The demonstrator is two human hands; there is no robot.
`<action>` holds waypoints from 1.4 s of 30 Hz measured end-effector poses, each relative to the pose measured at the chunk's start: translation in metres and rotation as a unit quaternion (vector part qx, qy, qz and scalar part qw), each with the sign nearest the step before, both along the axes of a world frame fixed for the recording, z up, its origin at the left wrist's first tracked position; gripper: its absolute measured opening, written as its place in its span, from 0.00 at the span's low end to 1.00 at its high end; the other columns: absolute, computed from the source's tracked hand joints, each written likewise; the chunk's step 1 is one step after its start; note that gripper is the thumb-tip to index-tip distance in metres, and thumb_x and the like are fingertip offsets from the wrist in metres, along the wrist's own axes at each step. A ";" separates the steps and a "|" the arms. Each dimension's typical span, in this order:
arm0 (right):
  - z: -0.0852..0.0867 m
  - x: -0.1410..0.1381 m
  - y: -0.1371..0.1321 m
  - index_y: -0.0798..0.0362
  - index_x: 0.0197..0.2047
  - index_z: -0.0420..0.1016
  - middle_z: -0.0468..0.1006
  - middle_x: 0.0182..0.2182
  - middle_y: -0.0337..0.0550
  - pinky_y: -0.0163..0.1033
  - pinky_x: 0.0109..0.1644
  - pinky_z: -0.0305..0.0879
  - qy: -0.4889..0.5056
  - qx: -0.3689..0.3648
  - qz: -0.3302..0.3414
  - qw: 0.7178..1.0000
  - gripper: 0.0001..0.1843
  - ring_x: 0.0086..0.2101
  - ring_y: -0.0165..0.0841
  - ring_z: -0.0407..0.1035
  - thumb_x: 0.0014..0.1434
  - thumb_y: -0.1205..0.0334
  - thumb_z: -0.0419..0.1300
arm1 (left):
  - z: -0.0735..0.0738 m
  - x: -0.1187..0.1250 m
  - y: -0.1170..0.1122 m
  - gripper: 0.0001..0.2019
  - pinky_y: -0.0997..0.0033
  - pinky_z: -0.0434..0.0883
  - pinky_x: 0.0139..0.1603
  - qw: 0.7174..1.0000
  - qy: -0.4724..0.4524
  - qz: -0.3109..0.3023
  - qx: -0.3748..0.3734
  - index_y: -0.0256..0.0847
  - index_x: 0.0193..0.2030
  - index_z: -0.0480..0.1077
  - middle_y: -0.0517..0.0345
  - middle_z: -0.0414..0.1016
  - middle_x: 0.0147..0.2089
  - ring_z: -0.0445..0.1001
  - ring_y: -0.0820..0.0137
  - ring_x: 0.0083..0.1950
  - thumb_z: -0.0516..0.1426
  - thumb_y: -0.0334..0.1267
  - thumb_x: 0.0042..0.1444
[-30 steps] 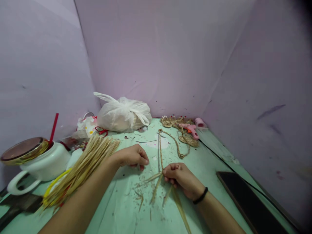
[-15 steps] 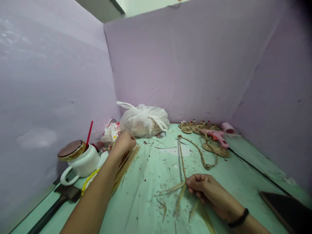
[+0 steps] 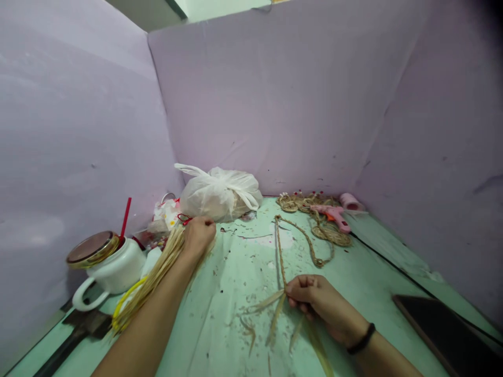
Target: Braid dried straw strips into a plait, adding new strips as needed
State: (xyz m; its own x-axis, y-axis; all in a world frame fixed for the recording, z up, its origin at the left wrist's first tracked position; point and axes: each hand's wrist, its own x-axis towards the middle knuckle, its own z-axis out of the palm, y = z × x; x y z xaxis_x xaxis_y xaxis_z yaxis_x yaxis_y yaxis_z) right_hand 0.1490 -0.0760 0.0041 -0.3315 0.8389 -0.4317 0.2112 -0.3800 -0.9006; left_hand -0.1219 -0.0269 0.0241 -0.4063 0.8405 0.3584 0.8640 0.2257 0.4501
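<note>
My right hand pinches the lower end of a thin braided straw cord between thumb and fingers. Loose flat straw strands fan out below that grip. Over the top end of a bundle of dried straw, my left hand is closed, its fingertips curled down. Strands show on both sides of the left forearm; exactly what those fingers hold is partly hidden. The cord runs up the table, bends and loops back to a knot on the right.
A tied white plastic bag sits at the back. A white mug, a lidded jar and a black-handled hammer stand left. A pink glue gun lies by coiled braid, its cable running right past a dark flat object.
The view has turned slightly right. My left hand has shifted right across the straw bundle, so more strands show left of the forearm. My right hand keeps its pinch on the braid.
</note>
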 end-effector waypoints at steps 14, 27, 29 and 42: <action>-0.002 0.001 0.000 0.58 0.18 0.66 0.67 0.15 0.38 0.27 0.16 0.43 0.005 -0.003 -0.005 1.000 0.05 0.14 0.19 0.51 0.41 0.67 0.57 | 0.005 -0.031 0.008 0.10 0.76 0.62 0.29 0.983 -0.166 -0.017 0.074 0.35 0.26 0.73 0.58 0.72 0.24 0.68 0.71 0.28 0.54 0.38 0.39; -0.003 0.000 0.001 0.58 0.17 0.65 0.67 0.14 0.37 0.27 0.16 0.45 -0.006 0.004 -0.004 1.000 0.06 0.14 0.19 0.51 0.43 0.67 0.56 | 0.010 -0.035 -0.001 0.06 0.75 0.57 0.24 0.978 0.010 -0.022 -0.208 0.37 0.19 0.70 0.57 0.69 0.20 0.66 0.71 0.25 0.55 0.37 0.36; -0.003 0.000 0.001 0.58 0.18 0.65 0.67 0.15 0.37 0.26 0.16 0.45 -0.006 0.003 -0.003 1.000 0.06 0.14 0.19 0.51 0.43 0.67 0.56 | 0.011 -0.032 -0.002 0.06 0.76 0.57 0.24 0.972 0.013 -0.037 -0.233 0.37 0.20 0.70 0.59 0.69 0.20 0.66 0.71 0.24 0.56 0.37 0.35; -0.001 -0.001 0.001 0.58 0.17 0.65 0.67 0.14 0.37 0.27 0.15 0.44 -0.007 0.000 -0.004 1.000 0.06 0.14 0.19 0.51 0.43 0.68 0.56 | 0.001 -0.024 0.003 0.06 0.74 0.56 0.23 0.975 0.053 -0.013 -0.216 0.36 0.21 0.69 0.54 0.70 0.22 0.66 0.69 0.24 0.51 0.32 0.38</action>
